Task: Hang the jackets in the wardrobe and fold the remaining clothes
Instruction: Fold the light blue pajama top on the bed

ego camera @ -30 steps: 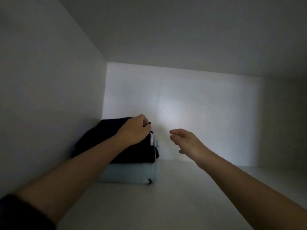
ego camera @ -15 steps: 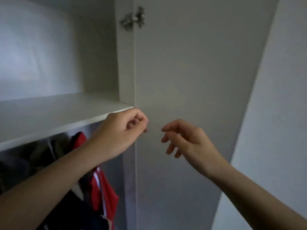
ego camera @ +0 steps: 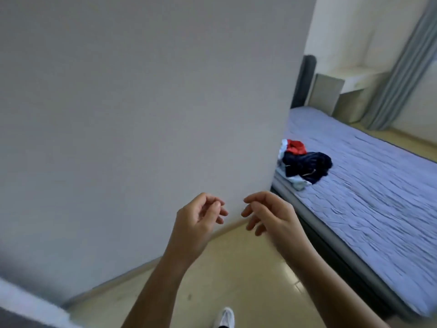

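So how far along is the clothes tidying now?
Done: nothing finished shows in this view. In hand: nothing; the left hand and right hand hang loosely curled, no grip on anything. To do: a crumpled pile of clothes, red, navy and pale, lies unfolded on the bed.

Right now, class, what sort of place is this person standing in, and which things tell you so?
Most likely a bedroom: a bed with a quilted cover, a pile of clothes on it, and a curtain beyond.

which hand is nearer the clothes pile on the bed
Right. The right hand is below and left of the clothes pile; the left hand is farther left, before the white panel.
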`<state>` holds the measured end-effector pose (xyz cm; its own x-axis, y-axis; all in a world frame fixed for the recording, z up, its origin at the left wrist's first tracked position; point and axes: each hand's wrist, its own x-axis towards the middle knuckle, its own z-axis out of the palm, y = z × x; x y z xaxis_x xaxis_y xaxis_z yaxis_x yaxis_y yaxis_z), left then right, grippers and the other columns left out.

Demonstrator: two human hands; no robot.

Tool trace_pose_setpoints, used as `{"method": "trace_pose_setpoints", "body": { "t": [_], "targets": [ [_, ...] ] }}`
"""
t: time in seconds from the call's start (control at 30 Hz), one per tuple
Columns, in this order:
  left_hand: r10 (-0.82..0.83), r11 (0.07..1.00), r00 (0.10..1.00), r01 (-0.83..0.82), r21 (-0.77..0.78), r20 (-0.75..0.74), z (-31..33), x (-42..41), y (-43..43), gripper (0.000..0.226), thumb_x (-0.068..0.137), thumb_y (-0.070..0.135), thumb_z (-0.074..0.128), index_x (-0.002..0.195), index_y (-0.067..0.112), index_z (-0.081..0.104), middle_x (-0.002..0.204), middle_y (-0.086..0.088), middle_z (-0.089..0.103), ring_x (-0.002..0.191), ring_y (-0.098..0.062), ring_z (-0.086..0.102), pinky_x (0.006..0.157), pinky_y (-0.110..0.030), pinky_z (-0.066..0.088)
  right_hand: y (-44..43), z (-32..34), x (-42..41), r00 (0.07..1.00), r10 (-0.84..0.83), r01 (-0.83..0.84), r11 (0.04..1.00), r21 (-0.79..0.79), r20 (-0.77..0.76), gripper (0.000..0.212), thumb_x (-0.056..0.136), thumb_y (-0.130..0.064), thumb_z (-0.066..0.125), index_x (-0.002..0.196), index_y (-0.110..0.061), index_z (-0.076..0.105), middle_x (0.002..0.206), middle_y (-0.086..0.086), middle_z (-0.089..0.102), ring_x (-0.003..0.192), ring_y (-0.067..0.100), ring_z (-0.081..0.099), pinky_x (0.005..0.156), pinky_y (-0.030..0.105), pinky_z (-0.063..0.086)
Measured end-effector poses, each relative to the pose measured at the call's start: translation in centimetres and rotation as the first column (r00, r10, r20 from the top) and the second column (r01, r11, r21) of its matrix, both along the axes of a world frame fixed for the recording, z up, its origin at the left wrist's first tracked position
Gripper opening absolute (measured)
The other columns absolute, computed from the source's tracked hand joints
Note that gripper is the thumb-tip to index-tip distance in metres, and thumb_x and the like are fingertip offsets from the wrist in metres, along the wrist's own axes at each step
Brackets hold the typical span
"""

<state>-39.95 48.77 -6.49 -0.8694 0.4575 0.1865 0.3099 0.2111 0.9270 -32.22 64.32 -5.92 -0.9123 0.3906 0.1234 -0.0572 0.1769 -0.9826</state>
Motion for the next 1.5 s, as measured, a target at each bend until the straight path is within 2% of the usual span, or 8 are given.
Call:
{"method": "trace_pose_setpoints", "body": {
  "t": [0.1, 0.27, 0.73, 0.9, 1.13, 1.27, 1.37, 1.5],
  "targets": [
    [-0.147, 0.989, 0.988, 0.149, -0.017, 0.055, -2.5, -3.2, 7.5, 0.018, 0.095, 0.012, 0.050, 0.089, 0.022, 0.064, 0.082, 0.006, 0.072, 0.070, -0.010, 0.067, 0.068, -0.020, 0.053, 6.9, -1.2, -0.7, 0.982, -0.186, 0.186, 0.982, -0.025, 0.029, 0.022, 0.095, -0.002, 0.047, 0.093, -0.014, 0.065, 0.077, 0.002, 0.070, 0.060, 0.017, 0.061, 0.052, 0.027, 0.046],
    [-0.319, 0.947, 0.944, 0.321, -0.011, 0.089, -4.1, -10.3, 19.7, 0.021, 0.095, 0.012, 0.050, 0.089, 0.026, 0.064, 0.082, 0.009, 0.072, 0.073, -0.010, 0.068, 0.068, -0.020, 0.053, 17.3, -2.3, -5.3, 0.930, -0.356, 0.360, 0.932, -0.042, 0.089, 0.021, 0.096, -0.002, 0.046, 0.094, -0.011, 0.064, 0.077, 0.003, 0.069, 0.064, 0.020, 0.063, 0.058, 0.031, 0.049],
    [-0.575, 0.804, 0.807, 0.588, -0.090, 0.135, -5.4, -20.5, 49.3, 0.017, 0.094, 0.012, 0.054, 0.085, 0.022, 0.064, 0.083, 0.008, 0.072, 0.078, -0.009, 0.068, 0.073, -0.020, 0.053, 43.1, -6.3, -10.7, 0.814, -0.557, 0.577, 0.809, -0.112, 0.168, 0.021, 0.097, -0.004, 0.045, 0.097, -0.016, 0.063, 0.079, 0.000, 0.069, 0.064, 0.017, 0.063, 0.056, 0.025, 0.051],
    [-0.522, 0.832, 0.829, 0.547, -0.097, 0.201, -8.3, -22.1, 58.4, 0.018, 0.094, 0.010, 0.054, 0.085, 0.022, 0.064, 0.082, 0.005, 0.072, 0.078, -0.011, 0.068, 0.074, -0.024, 0.052, 53.7, -9.1, -13.3, 0.834, -0.505, 0.539, 0.832, -0.132, 0.221, 0.020, 0.096, -0.005, 0.045, 0.098, -0.015, 0.062, 0.079, 0.000, 0.069, 0.064, 0.015, 0.063, 0.056, 0.025, 0.050],
    [-0.379, 0.885, 0.872, 0.440, -0.153, 0.311, -14.6, -26.9, 70.6, 0.017, 0.094, 0.009, 0.054, 0.088, 0.022, 0.064, 0.083, 0.007, 0.073, 0.081, -0.006, 0.068, 0.075, -0.020, 0.051, 68.5, -15.7, -19.9, 0.835, -0.365, 0.450, 0.884, -0.130, 0.411, 0.018, 0.094, -0.011, 0.048, 0.099, -0.020, 0.062, 0.081, -0.001, 0.070, 0.066, 0.013, 0.065, 0.058, 0.023, 0.051],
    [-0.259, 0.913, 0.890, 0.353, -0.207, 0.375, -22.8, -31.6, 79.4, 0.013, 0.093, 0.011, 0.055, 0.088, 0.020, 0.062, 0.084, 0.007, 0.073, 0.082, -0.001, 0.067, 0.071, -0.012, 0.048, 76.9, -23.5, -26.3, 0.808, -0.342, 0.429, 0.900, -0.082, 0.479, 0.020, 0.094, -0.011, 0.046, 0.096, -0.024, 0.060, 0.080, -0.003, 0.070, 0.063, 0.008, 0.064, 0.056, 0.022, 0.050],
    [-0.232, 0.877, 0.894, 0.362, -0.314, 0.383, -30.3, -35.9, 86.5, 0.007, 0.088, 0.018, 0.059, 0.087, 0.024, 0.061, 0.086, 0.005, 0.072, 0.085, -0.005, 0.066, 0.076, -0.023, 0.051, 82.2, -30.7, -31.2, 0.776, -0.339, 0.433, 0.899, -0.059, 0.533, 0.025, 0.092, -0.007, 0.044, 0.091, -0.026, 0.058, 0.080, -0.006, 0.068, 0.058, 0.001, 0.061, 0.054, 0.020, 0.048],
    [-0.218, 0.811, 0.911, 0.368, -0.454, 0.349, -38.7, -43.3, 94.8, 0.010, 0.085, 0.020, 0.059, 0.083, 0.030, 0.059, 0.083, 0.008, 0.070, 0.077, -0.007, 0.064, 0.071, -0.027, 0.052, 88.0, -39.4, -37.2, 0.727, -0.336, 0.442, 0.896, -0.033, 0.599, 0.025, 0.090, -0.007, 0.044, 0.087, -0.027, 0.057, 0.080, -0.004, 0.068, 0.059, 0.005, 0.060, 0.055, 0.021, 0.046]
  ]
}}
